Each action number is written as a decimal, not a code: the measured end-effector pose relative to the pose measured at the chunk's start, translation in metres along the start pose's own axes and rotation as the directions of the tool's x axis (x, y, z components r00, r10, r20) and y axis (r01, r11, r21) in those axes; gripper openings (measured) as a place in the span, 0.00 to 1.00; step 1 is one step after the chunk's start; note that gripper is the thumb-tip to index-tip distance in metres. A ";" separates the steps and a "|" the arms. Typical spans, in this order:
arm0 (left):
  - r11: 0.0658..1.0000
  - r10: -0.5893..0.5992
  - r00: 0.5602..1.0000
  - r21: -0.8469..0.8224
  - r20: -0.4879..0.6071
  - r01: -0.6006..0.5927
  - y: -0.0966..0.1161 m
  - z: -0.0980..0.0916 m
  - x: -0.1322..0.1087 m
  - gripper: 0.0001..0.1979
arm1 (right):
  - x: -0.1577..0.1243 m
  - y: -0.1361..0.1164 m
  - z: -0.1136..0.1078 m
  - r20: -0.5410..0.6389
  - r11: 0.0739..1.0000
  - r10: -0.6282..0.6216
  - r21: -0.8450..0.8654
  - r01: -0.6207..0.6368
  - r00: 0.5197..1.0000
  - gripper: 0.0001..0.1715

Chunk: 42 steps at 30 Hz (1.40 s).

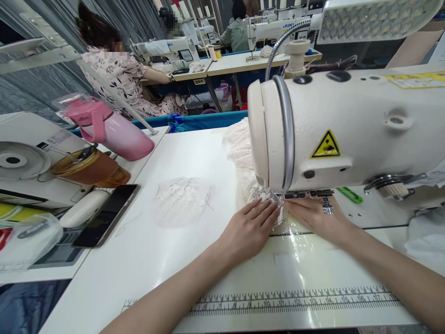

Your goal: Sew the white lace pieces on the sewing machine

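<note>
My left hand (251, 226) lies flat with its fingers stretched out, pressing white lace fabric (243, 162) onto the table just left of the needle. My right hand (313, 215) rests flat on the same lace under the head of the white sewing machine (347, 125), fingers extended toward the presser foot (325, 204). The fingertips of both hands nearly meet at the needle plate. The lace trails away behind the machine head. A separate small lace piece (181, 200) with loose threads lies on the table to the left of my hands.
A ruler strip (295, 299) runs along the near table edge. At left sit a black phone (107, 214), a pink bottle (111, 130), an amber cup (88, 167) and another machine. A green tool (349, 195) lies behind the machine. Other people sew at far tables.
</note>
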<state>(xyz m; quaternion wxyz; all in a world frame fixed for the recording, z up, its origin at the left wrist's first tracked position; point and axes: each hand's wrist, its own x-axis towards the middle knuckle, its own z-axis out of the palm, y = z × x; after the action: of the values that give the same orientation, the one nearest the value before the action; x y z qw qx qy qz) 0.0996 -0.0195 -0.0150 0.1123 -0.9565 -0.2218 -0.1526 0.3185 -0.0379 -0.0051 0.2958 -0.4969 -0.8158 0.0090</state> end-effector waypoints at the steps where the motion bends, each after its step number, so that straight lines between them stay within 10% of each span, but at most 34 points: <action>1: 1.000 0.002 1.000 -0.012 0.022 -0.002 -0.002 -0.001 0.000 0.19 | -0.001 0.001 0.002 0.008 0.998 -0.043 -0.049 0.044 0.999 0.18; 6: 0.999 0.014 0.997 -0.043 0.071 -0.011 -0.011 -0.006 0.000 0.18 | -0.007 0.002 0.011 0.051 0.877 -0.317 -0.363 0.313 0.947 0.20; 15: 0.999 0.016 0.999 0.044 0.038 -0.017 -0.013 -0.005 0.000 0.18 | -0.008 -0.008 0.018 0.023 0.850 -0.406 -0.358 0.386 0.914 0.16; 42: 0.980 -0.134 0.990 0.146 -0.041 0.138 0.008 0.007 0.005 0.17 | -0.013 0.000 0.017 0.079 0.905 -0.295 -0.297 0.304 0.952 0.21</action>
<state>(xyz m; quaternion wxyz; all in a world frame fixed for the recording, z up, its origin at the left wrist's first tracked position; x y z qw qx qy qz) 0.1091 -0.0223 -0.0214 0.1759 -0.9256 -0.2958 -0.1577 0.3146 -0.0439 -0.0256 0.2001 -0.4053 -0.8784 -0.1550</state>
